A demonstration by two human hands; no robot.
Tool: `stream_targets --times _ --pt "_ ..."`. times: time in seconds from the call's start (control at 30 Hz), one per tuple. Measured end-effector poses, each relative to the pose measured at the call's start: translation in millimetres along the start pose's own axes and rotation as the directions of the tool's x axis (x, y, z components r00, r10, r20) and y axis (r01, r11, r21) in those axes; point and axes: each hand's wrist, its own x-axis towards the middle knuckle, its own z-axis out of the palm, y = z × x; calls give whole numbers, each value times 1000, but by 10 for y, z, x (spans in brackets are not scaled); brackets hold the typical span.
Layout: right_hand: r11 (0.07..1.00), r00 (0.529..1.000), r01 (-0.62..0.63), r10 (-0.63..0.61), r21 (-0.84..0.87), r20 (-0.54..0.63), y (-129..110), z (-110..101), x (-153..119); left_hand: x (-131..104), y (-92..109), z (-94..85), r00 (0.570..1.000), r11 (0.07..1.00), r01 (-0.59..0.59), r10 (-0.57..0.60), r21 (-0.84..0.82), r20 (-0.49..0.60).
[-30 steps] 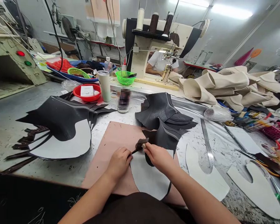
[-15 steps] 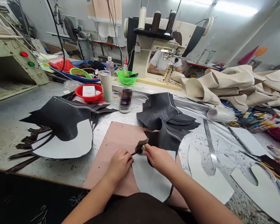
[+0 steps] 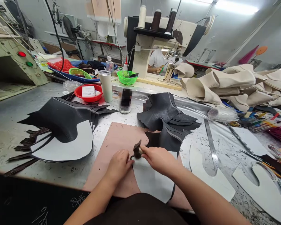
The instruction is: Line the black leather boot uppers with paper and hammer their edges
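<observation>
1. The gray desk (image 3: pixel 11 131) was the biggest thing, and it held everything.
2. A flat pink board (image 3: pixel 112 140) lay on it.
3. A black and white piece (image 3: pixel 154 179) lay partly on the board, under the hands.
4. The right hand (image 3: pixel 160 159) had its grip pinching a small brown piece (image 3: pixel 137 150) above the white part.
5. The left hand (image 3: pixel 119 162) had its grip pressed together on a thin dark strip (image 3: pixel 132 156), close by.
</observation>
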Motion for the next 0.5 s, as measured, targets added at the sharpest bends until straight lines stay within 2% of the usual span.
stream_targets --times 0.1,0.23,0.37,0.43,0.5 --pt "1000 998 -7 8 14 -66 -5 41 -10 2 -15 9 1000 1000 -3 3 -11 -12" --pt "999 999 5 -2 51 -49 -16 124 -13 21 -8 5 999 999 29 -30 -39 -15" --pt "980 984 -12 46 198 -169 -6 203 -66 37 -52 -54 995 986 95 -93 -136 20" --pt "967 992 -9 41 254 -123 24 236 -154 53 -98 -118 989 960 143 -130 -241 72" --pt "956 994 -2 34 294 -102 79 272 -297 105 -103 -198 986 924 166 -148 -343 80"
